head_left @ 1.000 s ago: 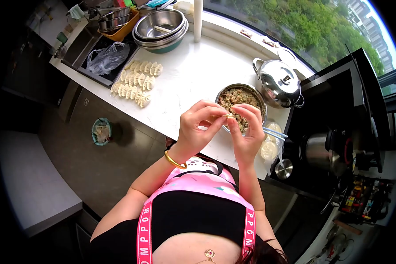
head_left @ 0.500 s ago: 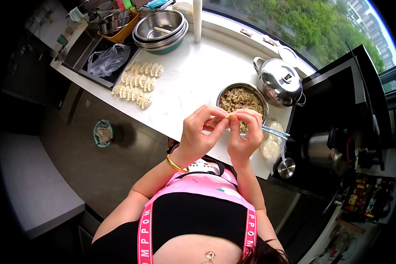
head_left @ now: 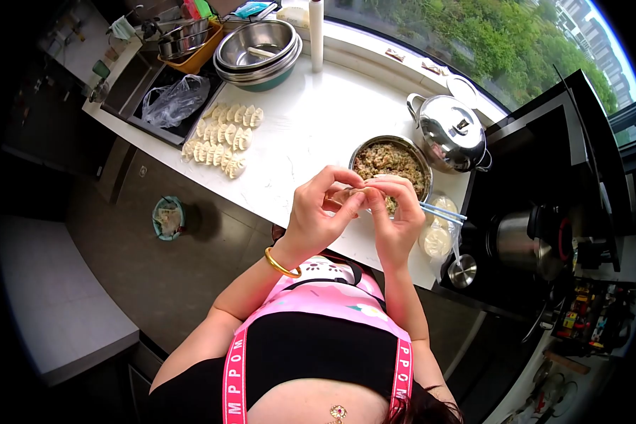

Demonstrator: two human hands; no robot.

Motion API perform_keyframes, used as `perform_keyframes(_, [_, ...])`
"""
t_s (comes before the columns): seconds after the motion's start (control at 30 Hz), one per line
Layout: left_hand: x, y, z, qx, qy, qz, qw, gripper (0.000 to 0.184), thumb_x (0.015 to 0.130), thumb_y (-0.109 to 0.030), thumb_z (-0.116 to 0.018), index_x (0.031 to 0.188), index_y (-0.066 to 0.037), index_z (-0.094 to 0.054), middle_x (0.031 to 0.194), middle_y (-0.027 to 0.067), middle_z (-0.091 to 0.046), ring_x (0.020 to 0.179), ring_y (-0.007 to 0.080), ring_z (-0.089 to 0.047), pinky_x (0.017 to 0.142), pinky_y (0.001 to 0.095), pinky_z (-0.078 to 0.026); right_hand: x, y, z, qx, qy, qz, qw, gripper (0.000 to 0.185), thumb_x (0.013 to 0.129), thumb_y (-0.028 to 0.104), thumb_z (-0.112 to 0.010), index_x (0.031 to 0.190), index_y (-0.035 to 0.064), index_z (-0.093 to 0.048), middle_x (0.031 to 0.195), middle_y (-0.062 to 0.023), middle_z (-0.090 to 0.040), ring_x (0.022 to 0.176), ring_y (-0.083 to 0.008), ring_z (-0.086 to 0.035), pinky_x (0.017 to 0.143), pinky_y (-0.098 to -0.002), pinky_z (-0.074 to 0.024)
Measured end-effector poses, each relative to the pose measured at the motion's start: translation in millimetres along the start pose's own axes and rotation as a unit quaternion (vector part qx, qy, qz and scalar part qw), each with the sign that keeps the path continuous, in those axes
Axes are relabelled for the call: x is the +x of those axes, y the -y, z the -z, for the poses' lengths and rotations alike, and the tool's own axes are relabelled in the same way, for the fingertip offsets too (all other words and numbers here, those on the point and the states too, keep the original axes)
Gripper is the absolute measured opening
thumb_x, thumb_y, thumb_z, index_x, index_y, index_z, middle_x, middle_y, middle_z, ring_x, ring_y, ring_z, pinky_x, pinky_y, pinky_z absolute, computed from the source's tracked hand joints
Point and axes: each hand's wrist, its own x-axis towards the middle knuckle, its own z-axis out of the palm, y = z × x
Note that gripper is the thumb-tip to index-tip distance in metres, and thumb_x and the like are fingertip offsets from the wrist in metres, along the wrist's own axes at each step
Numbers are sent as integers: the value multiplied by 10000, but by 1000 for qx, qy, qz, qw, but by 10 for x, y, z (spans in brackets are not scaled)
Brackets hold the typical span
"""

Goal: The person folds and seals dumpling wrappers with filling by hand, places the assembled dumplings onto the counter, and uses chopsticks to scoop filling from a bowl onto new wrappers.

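My left hand (head_left: 326,210) and my right hand (head_left: 396,218) meet fingertip to fingertip above the counter's front edge, pinching a small dumpling that the fingers mostly cover. A gold bracelet circles the left wrist. Just behind the hands is a steel bowl of minced filling (head_left: 392,164). Pale blue chopsticks (head_left: 442,213) stick out from the bowl's right side. Round dough wrappers in clear plastic (head_left: 437,241) lie to the right of my right hand. Rows of folded dumplings (head_left: 221,134) sit on the counter at the left.
A lidded steel pot (head_left: 451,133) stands behind the filling bowl. Stacked bowls (head_left: 257,53) are at the back left, near a plastic bag (head_left: 176,101) by the sink. Another pot (head_left: 519,242) is on the dark stove at right. A bin (head_left: 168,218) stands on the floor.
Both hands stay joined, and their fingertips have shifted slightly along the dumpling, which now shows less. The whole view has drifted slightly.
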Motion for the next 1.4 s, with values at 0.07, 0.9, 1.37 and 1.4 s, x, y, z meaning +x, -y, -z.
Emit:
perform_keyframes(0.07, [-12,-20,1,-6,-6,0,1000,223,862,16,-640,1067,7,-553,948,91,-661,775,144,-705,613,245,-583,1,-11,-12,-13,-11,19,1000,56,824,3,-697,878,-3,-680,914,-109,-658,889,-223,-628,777,-304,-501])
perform_keyframes(0.9, [130,196,164,107,-27,-35,993,63,869,29,-634,917,46,-672,858,113,-695,782,176,-713,672,266,-591,10,-214,-285,-73,-19,14,997,98,849,0,-682,943,-26,-691,984,-142,-723,801,-185,-697,690,-271,-545])
perform_keyframes(1.37, [325,169,947,24,-91,67,993,147,933,-85,-615,992,43,-655,991,107,-682,836,155,-701,666,265,-597,299,-279,-1046,40,19,-135,990,110,900,25,-645,980,-40,-684,993,-125,-713,880,-150,-677,754,-257,-557])
perform_keyframes(1.4, [348,176,1040,24,-98,86,991,145,917,-99,-633,968,37,-649,955,107,-688,817,172,-707,648,260,-593,317,-293,-1118,42,21,-136,990,110,900,25,-645,980,-40,-684,993,-125,-713,880,-150,-677,754,-257,-557])
